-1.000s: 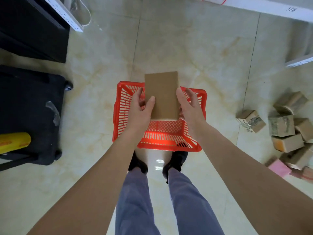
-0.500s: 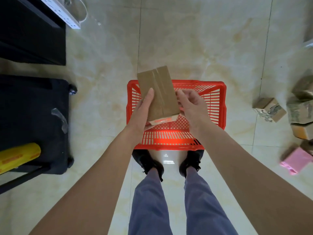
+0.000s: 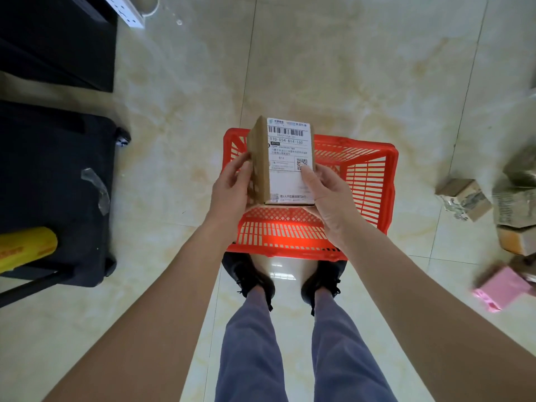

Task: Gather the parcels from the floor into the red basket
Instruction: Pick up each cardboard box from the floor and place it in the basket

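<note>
Both hands, left hand (image 3: 232,188) and right hand (image 3: 327,195), hold a grip on the cardboard parcel (image 3: 282,161) directly above the red basket (image 3: 390,181) (label up, probably for reading), apparently ready to lower it in.

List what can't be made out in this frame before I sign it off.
Head view only:
- red basket floor: partly hidden by the held parcel and both hands.
- Parcel pile: cut by the right edge, blurred; count unclear.
- Label's small print: too small.
- Left hand fingertips: behind the parcel.
</note>
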